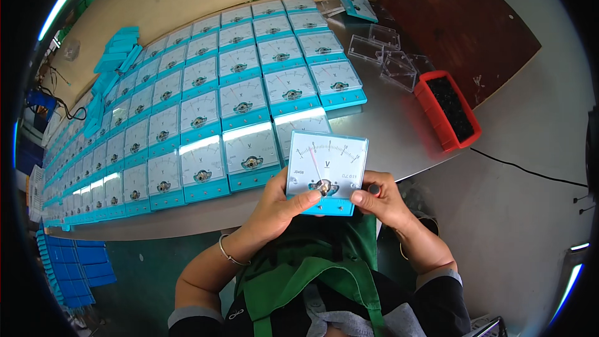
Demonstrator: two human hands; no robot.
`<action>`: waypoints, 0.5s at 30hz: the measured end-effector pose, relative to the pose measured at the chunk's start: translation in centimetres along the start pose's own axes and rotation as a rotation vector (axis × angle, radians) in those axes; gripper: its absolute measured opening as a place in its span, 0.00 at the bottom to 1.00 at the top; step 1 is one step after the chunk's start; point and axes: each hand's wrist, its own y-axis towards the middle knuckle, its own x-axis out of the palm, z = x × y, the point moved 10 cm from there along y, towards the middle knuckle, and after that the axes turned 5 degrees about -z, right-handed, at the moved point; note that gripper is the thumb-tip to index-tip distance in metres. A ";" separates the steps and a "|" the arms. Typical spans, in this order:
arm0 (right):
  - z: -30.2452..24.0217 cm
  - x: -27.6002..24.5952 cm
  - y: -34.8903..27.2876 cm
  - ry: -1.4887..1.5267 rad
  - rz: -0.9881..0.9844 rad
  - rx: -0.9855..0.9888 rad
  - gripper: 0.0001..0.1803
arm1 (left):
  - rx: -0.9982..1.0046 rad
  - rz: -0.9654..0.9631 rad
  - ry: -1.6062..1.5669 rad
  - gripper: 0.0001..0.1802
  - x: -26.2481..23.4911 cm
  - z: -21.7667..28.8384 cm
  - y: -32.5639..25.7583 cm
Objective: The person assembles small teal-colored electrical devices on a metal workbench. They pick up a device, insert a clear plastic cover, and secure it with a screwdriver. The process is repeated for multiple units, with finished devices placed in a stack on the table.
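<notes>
A panel voltmeter (342, 163) with a white dial, clear cover and turquoise base is held up in front of me, its red needle toward the left of the scale. My left hand (274, 207) is closed on its left side, the thumb lying over the lower front near the metal movement. My right hand (385, 201) grips the lower right corner between thumb and fingers. A dark, round-ended object (374, 189) with a bit of red also sits in that right hand; its kind is hidden by the fingers. Just beyond stand rows of similar voltmeters (251, 150).
A red bin (427, 107) of small black parts stands on the right of the metal table (384, 131). Clear covers (399, 70) lie behind it. Turquoise pieces (111, 62) are piled at the back left. Blue stacked parts (78, 268) sit below the table's left edge. A black cable (530, 170) runs off right.
</notes>
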 end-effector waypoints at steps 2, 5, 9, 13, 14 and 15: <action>-3.4 -0.1 1.7 -0.080 0.103 -0.115 0.15 | 0.123 0.064 0.129 0.47 -1.0 2.1 0.3; -10.7 3.3 2.7 -0.901 0.157 -0.491 0.11 | 0.495 0.215 0.220 0.60 -2.8 6.2 -0.7; -11.6 11.1 4.5 -1.274 0.004 -0.795 0.12 | 0.524 0.216 0.044 0.69 -3.4 7.9 -1.1; -10.5 12.8 8.5 -0.863 -0.318 -0.542 0.11 | 0.473 0.193 -0.137 0.67 -7.7 8.1 -2.5; -10.6 12.4 9.8 -0.740 -0.335 -0.488 0.11 | 0.498 0.139 -0.224 0.67 -8.8 8.6 -3.1; -10.6 12.5 11.3 -0.619 -0.354 -0.431 0.11 | 0.524 0.085 -0.309 0.67 -9.8 9.3 -3.9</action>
